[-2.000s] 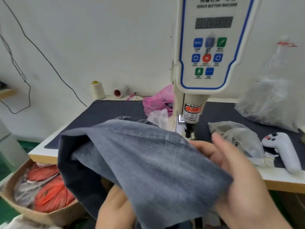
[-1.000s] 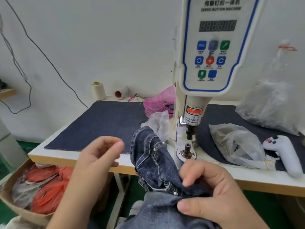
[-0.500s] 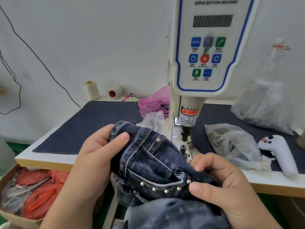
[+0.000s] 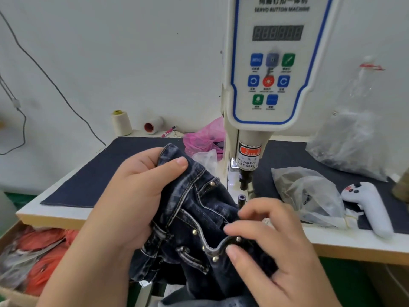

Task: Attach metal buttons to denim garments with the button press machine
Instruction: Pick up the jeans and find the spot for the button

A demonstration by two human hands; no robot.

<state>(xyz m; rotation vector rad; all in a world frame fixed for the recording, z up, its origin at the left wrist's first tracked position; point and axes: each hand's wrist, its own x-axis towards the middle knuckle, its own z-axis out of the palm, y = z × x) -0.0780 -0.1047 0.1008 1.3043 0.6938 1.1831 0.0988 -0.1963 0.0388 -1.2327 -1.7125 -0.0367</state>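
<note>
A plain white wall (image 4: 132, 52) with a dark cable (image 4: 55, 83) trailing down it stands behind a white worktable (image 4: 55, 210) with a wood-coloured front edge, a dark mat (image 4: 106, 173) covering most of the tabletop, and green floor (image 4: 345, 284) showing below.

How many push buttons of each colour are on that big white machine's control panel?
Blue buttons: 4
Green buttons: 2
Red button: 1
Worn greyish button: 1
Total: 8
</note>
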